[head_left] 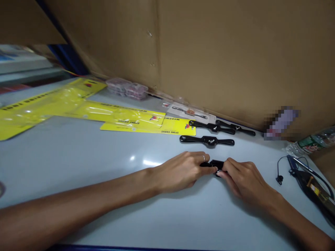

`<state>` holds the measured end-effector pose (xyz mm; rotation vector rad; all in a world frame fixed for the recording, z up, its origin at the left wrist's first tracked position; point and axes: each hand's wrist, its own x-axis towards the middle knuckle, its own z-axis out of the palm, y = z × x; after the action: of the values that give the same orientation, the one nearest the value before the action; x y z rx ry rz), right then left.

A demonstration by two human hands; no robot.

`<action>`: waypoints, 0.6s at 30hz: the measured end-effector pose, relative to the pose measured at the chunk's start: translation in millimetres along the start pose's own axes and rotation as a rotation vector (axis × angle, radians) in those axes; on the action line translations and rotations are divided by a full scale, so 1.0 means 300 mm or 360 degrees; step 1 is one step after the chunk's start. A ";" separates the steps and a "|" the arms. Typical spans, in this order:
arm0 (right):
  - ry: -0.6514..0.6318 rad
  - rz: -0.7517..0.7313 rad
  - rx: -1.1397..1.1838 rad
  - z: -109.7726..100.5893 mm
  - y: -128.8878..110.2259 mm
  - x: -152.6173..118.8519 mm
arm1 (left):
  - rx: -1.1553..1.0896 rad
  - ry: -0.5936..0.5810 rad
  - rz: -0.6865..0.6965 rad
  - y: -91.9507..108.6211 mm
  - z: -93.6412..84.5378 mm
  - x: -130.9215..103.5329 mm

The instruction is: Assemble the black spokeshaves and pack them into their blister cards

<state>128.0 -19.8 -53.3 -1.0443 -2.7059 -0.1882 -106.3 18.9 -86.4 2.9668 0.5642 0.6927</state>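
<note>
Brown board (pixel 235 62): there it is, standing tall beyond the fingers and filling the whole backdrop.
Pale tabletop (pixel 125 219): stretching out shiny beneath both hands and well past the fingertips on either side.
Yellow cards (pixel 125 116): overlapping in a long run, out ahead of the fingers and off to their left, "SPOKE SHAVE" printed on them, clear plastic on top.
Dark pouch (pixel 305 181): lying right of the fingers, a neckband (pixel 320 177) along it.
Left hand (pixel 185 170): in from the left, fingers clamped on the black tool, index finger stretched along it; the thumb I can't see.
Right hand (pixel 243 176): meeting it from the right, thumb and fingers pinching the tool's other side, tips almost touching the left's.
Clear bottle (pixel 311 144): on its side, beyond the fingers to the right, green label showing.
White packet (pixel 188 111): far ahead of the fingers, by the board.
Plastic boxes (pixel 128 89): farther off, ahead and left.
Loose shaves (pixel 211 141): three black ones, the nearest lying just ahead of the fingers.
Black tool (pixel 217 163): right between the two sets of fingertips, partly hidden by them!
Earbud (pixel 280 179): right of the fingers, wire looping up.
Ring (pixel 204 158): on a left finger.
</note>
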 end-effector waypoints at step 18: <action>0.0110 -0.0076 0.0102 0.035 -0.013 -0.038 | -0.0110 -0.0241 -0.0502 0.045 -0.010 0.004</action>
<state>131.9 -27.9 -66.4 -0.9385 -2.6580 -0.1426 -102.1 6.7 -81.6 2.7436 0.9445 0.4447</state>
